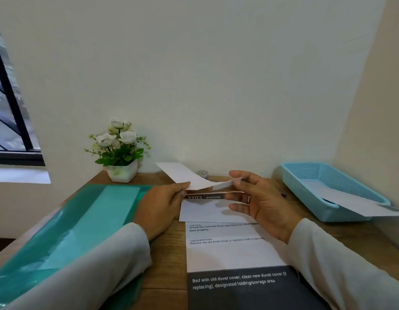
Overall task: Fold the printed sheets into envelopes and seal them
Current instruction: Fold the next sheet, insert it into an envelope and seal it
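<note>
We see the printed sheet (194, 178) caught between both hands, just above the desk (167, 253). It is bent over on itself. Its blank far end lifts up and away beyond the fingertips, while its near part lies flat below the hands. A dark strip reading "2703 BEDROOM" shows inside the bend.

The left hand (167, 204) pinches the left edge of the bend, thumb on top. The right hand (261, 202) grips the right edge, with its fingers curled round the paper from above and below. Both arms wear pale sleeves (341, 260).

Below the wrists, nearer to us, a second sheet (230, 251) lies flat on the desk, partly under the first. It has lines of text and a dark band at its near end.

Out past the left hand, under that forearm, a green folder (82, 220) covers that side of the desk. Beyond the left hand a potted plant (121, 153) with white flowers stands by the wall, and a window (8, 121) shows farther out still.

Just beyond the right hand's fingertips a small grey round thing (202, 174) peeks from behind the paper; we cannot tell what it is. Out past the right hand sits a blue basket (314, 206), with a loose sheet (359, 203) lying in it and jutting over its near rim
</note>
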Tool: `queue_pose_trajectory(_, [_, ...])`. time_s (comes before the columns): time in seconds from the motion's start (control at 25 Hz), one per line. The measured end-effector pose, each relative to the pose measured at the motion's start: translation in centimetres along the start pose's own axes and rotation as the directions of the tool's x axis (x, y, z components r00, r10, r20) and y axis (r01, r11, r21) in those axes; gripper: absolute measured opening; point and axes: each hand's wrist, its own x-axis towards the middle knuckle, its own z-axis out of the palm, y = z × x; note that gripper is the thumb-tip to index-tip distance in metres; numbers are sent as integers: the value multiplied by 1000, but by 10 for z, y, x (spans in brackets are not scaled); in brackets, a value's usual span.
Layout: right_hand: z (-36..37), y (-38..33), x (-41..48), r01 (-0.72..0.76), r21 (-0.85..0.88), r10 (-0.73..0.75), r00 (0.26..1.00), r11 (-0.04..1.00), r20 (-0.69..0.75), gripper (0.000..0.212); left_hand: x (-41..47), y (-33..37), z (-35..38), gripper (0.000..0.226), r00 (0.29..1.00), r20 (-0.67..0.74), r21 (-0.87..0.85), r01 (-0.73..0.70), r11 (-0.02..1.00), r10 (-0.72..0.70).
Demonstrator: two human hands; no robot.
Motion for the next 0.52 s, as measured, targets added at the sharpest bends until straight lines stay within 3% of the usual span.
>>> queue_pose_trajectory(0.12, [-7,13,8,-6,-31,4,998,999,-66,25,1,-8,7,37,1000,22,102,-13,995,10])
queue_pose_trajectory(0.28, [-8,22,8,41,-136,-57,992,990,-113,29,-3,-15,7,40,996,84,291,1,957,-27])
queue_pose_trajectory(0.36, [-6,25,8,49,-232,-76,991,971,-110,29,-1,-13,1,40,1000,19,420,8,908,-18])
queue_pose_trajectory(0.44, [-4,28,8,57,-303,-91,991,951,-100,26,1,-7,-8,37,995,-98,421,11,907,34])
queue_pose_trajectory(0.52, [-1,30,8,64,-323,-100,990,944,-95,25,-2,7,-11,36,991,-101,297,-53,953,87])
